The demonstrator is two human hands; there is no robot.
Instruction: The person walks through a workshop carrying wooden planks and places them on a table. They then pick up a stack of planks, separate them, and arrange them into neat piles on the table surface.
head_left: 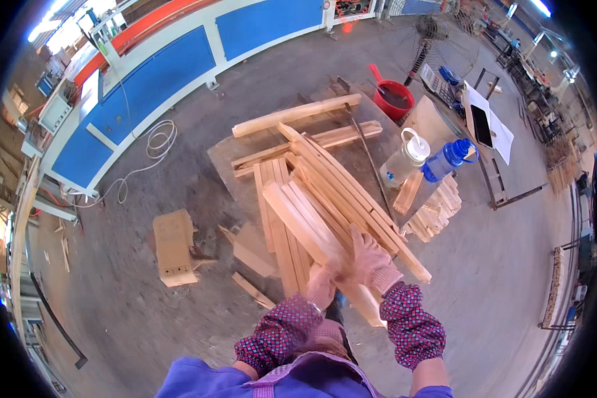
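In front of me a short bundle of pale wooden strips (pixel 303 222) lies slanted across other strips, its near end reaching toward my body. My left hand (pixel 322 284), in a pinkish glove, is wrapped round the bundle's left side; some of its fingers are hidden. My right hand (pixel 370 257), gloved alike, grips the bundle's right side, its fingertips beside a longer stack of strips (pixel 351 189). Flat, wider boards (pixel 280 225) lie under the bundle at the left. Patterned sleeve covers reach up to both wrists.
Beyond lie a long wooden piece (pixel 298 116) and a thin dark bar (pixel 368 146). To the right stand a clear jug (pixel 404 158), a blue bottle (pixel 448 159) and a red pot (pixel 393 99). Cardboard (pixel 174 247) lies left on the floor; a blue-panelled machine (pixel 156 83) stands behind.
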